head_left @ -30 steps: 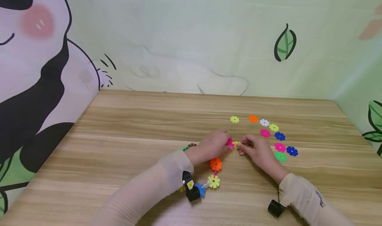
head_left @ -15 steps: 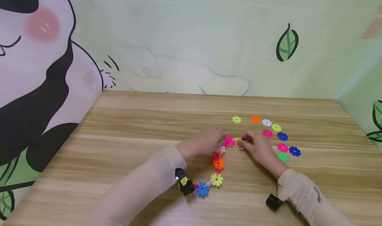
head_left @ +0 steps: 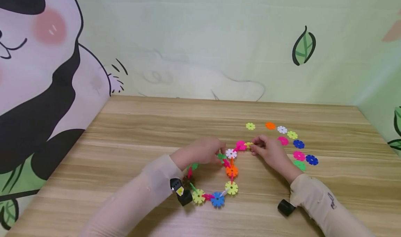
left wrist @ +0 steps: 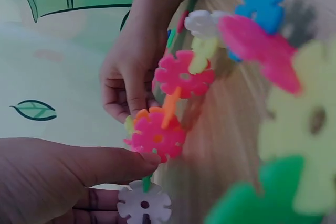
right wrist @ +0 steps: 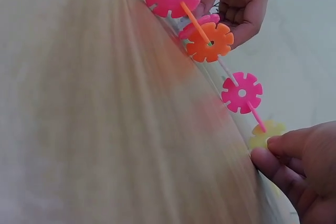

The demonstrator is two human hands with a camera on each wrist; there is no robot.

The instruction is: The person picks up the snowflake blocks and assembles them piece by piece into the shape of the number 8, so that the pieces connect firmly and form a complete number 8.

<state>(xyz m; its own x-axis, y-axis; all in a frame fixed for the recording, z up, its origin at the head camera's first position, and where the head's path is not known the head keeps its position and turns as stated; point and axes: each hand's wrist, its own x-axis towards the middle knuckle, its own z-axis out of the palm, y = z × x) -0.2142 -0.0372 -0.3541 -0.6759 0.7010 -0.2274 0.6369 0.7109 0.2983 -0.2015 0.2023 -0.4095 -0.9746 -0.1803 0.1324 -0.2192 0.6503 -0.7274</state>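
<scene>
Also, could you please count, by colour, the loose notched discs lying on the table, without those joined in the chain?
Yellow notched discs: 2
Pink notched discs: 2
Blue notched discs: 2
Orange notched disc: 1
White notched disc: 1
Green notched disc: 1
Total visible: 9

A wood-grain tabletop [head_left: 141,125] is bordered at its far edge by a pale green wall [head_left: 194,35], on which thin grey scribbles [head_left: 244,80] are traced and a black-outlined green leaf [head_left: 304,50] is pictured. At the left, a large cartoon panda [head_left: 61,59] is shown with a pink cheek, above partly visible greenery [head_left: 20,174]. At the right, the tabletop is met by a pale green side wall [head_left: 383,91], crossed by a slanting pale streak [head_left: 380,66] and marked with a reddish patch [head_left: 392,33].
</scene>
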